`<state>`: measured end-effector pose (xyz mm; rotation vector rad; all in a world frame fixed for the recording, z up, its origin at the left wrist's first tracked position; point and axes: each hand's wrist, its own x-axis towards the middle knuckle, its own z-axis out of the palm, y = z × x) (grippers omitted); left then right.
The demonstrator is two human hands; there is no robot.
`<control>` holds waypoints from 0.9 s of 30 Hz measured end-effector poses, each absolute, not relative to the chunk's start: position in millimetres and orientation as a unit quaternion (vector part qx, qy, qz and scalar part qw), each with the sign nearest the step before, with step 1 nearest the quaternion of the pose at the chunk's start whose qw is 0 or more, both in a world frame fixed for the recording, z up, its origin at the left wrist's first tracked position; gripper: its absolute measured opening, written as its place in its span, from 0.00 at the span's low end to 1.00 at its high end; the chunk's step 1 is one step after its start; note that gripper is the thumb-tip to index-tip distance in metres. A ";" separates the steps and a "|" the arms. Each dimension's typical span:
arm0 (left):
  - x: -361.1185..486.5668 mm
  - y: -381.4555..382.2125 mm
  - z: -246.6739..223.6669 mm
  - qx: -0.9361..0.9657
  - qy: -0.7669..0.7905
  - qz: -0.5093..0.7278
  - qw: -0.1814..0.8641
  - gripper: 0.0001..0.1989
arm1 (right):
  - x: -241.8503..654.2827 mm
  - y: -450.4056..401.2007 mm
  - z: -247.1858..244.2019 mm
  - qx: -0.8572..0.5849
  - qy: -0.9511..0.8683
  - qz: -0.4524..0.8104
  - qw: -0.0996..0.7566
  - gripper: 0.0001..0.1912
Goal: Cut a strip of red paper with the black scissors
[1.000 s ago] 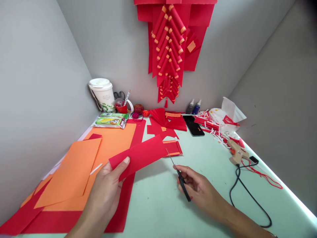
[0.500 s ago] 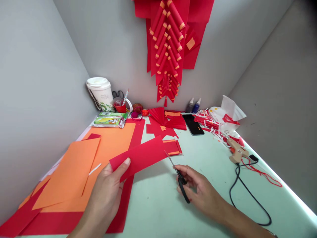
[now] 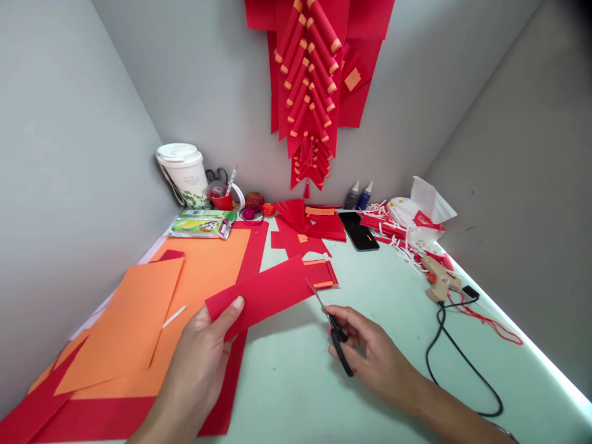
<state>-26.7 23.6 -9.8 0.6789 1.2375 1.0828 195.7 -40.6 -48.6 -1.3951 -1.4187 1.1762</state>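
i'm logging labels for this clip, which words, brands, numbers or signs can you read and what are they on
None reads for certain.
White cup: print too small.
Green packet: lettering too blurred.
White pack: lettering on red too small.
Glue gun: mark too small.

The held paper (image 3: 268,293) looks plain red from here, the scissors (image 3: 340,353) black-handled, the tabletop (image 3: 287,388) pale green, the far left corner's white cup (image 3: 187,176) green-leafed.
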 end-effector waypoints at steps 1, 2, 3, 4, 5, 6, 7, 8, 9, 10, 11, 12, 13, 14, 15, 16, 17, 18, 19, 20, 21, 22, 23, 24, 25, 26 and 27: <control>-26.7 23.7 -9.7 0.297 0.543 0.469 0.630 0.16 | 195.7 -40.4 -48.9 -0.550 -0.562 0.466 0.404 0.20; -26.7 23.7 -9.7 0.296 0.546 0.466 0.630 0.17 | 195.8 -40.2 -49.2 -0.549 -0.563 0.467 0.405 0.20; -26.6 23.8 -9.9 0.296 0.548 0.464 0.631 0.18 | 195.9 -39.9 -49.6 -0.548 -0.563 0.467 0.405 0.20; -26.6 23.9 -10.2 0.295 0.549 0.461 0.632 0.19 | 196.0 -39.7 -50.2 -0.548 -0.563 0.466 0.406 0.20; -26.6 24.0 -10.5 0.295 0.550 0.459 0.632 0.19 | 196.2 -39.6 -50.9 -0.547 -0.564 0.466 0.407 0.21; -26.5 24.0 -10.9 0.296 0.549 0.458 0.633 0.19 | 196.5 -39.6 -51.6 -0.546 -0.564 0.465 0.409 0.21; -26.5 23.9 -11.2 0.298 0.548 0.458 0.633 0.20 | 196.7 -39.8 -52.3 -0.545 -0.566 0.464 0.410 0.21; -26.5 23.8 -11.4 0.299 0.548 0.458 0.633 0.20 | 197.0 -40.1 -52.9 -0.544 -0.568 0.463 0.410 0.22; -26.5 23.6 -11.5 0.300 0.549 0.458 0.631 0.20 | 197.2 -40.4 -53.2 -0.543 -0.569 0.462 0.411 0.22; -26.4 23.4 -11.4 0.300 0.552 0.458 0.629 0.20 | 197.3 -40.8 -53.2 -0.542 -0.569 0.461 0.412 0.22; -26.4 23.2 -11.2 0.299 0.555 0.457 0.628 0.20 | 197.3 -41.1 -52.9 -0.543 -0.569 0.459 0.412 0.22; -26.3 23.1 -10.9 0.298 0.559 0.455 0.627 0.21 | 197.3 -41.3 -52.3 -0.544 -0.568 0.458 0.413 0.22; -26.1 22.9 -10.6 0.296 0.560 0.453 0.627 0.21 | 197.3 -41.4 -51.6 -0.545 -0.567 0.459 0.413 0.21; -25.9 22.8 -10.3 0.295 0.561 0.453 0.627 0.21 | 197.3 -41.4 -50.9 -0.546 -0.566 0.460 0.412 0.21; -25.6 22.8 -10.1 0.292 0.561 0.453 0.629 0.21 | 197.3 -41.2 -50.3 -0.546 -0.565 0.462 0.412 0.21; -25.4 22.9 -10.0 0.290 0.559 0.453 0.630 0.21 | 197.3 -40.9 -49.9 -0.546 -0.564 0.463 0.412 0.21; -25.1 23.0 -10.0 0.289 0.557 0.455 0.632 0.21 | 197.3 -40.6 -49.8 -0.544 -0.563 0.464 0.413 0.21; -24.8 23.1 -10.0 0.288 0.553 0.457 0.634 0.21 | 197.4 -40.2 -49.9 -0.543 -0.564 0.465 0.414 0.21; -24.6 23.2 -10.0 0.287 0.551 0.459 0.635 0.21 | 197.4 -39.9 -50.0 -0.541 -0.564 0.465 0.416 0.21; -24.4 23.3 -10.1 0.287 0.550 0.459 0.637 0.21 | 197.4 -39.7 -50.1 -0.539 -0.565 0.465 0.417 0.20; -24.3 23.4 -10.1 0.287 0.549 0.457 0.638 0.22 | 197.3 -39.7 -50.0 -0.538 -0.566 0.465 0.417 0.20; -24.2 23.3 -9.9 0.288 0.549 0.456 0.639 0.22 | 197.2 -39.9 -49.7 -0.537 -0.567 0.465 0.418 0.20; -24.1 23.2 -9.8 0.288 0.550 0.454 0.639 0.22 | 197.1 -40.2 -49.2 -0.536 -0.567 0.466 0.418 0.19; -24.1 23.0 -9.5 0.288 0.550 0.455 0.638 0.22 | 196.9 -40.6 -48.5 -0.534 -0.567 0.466 0.419 0.19; -24.1 22.6 -9.2 0.288 0.550 0.455 0.638 0.22 | 196.8 -41.1 -47.6 -0.533 -0.567 0.467 0.420 0.19; -24.1 22.3 -8.9 0.289 0.549 0.455 0.638 0.22 | 196.8 -41.7 -46.8 -0.533 -0.566 0.467 0.422 0.19; -24.1 21.9 -8.7 0.290 0.549 0.455 0.639 0.22 | 196.8 -42.1 -46.1 -0.531 -0.565 0.469 0.423 0.19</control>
